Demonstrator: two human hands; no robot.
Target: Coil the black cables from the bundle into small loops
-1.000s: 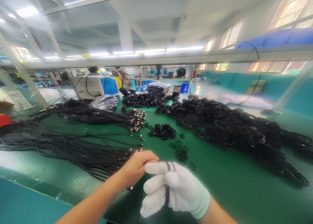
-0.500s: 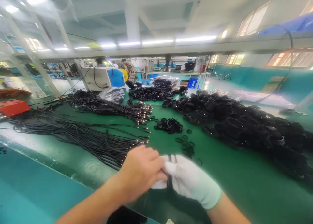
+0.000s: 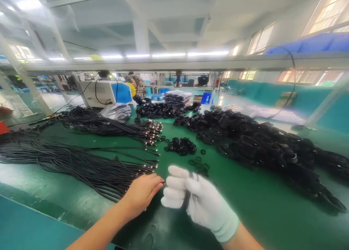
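My left hand (image 3: 141, 193), bare, is closed in a pinch beside the metal-tipped ends of the near bundle of black cables (image 3: 81, 166). A thin dark tip pokes out from its fingertips; the rest of what it holds is hidden. To its right, my right hand (image 3: 200, 202) wears a white glove, with the thumb pressed against curled fingers. Black bands (image 3: 187, 199) run across the gloved fingers, held under the thumb. Just beyond that hand lie a few loose black rings (image 3: 200, 164) and a small heap of black rings (image 3: 181, 146).
Another cable bundle (image 3: 109, 124) lies farther back at left, near a plastic bag (image 3: 116, 112) and a white-and-blue machine (image 3: 105, 93). A large pile of black loops (image 3: 253, 141) covers the right side of the green table (image 3: 245, 206). A person (image 3: 139, 85) stands in the background.
My left hand has come away from the gloved right hand and moved left toward the cable ends. The right hand stays near its place, its fingers now more visible. The view has shifted rightward.
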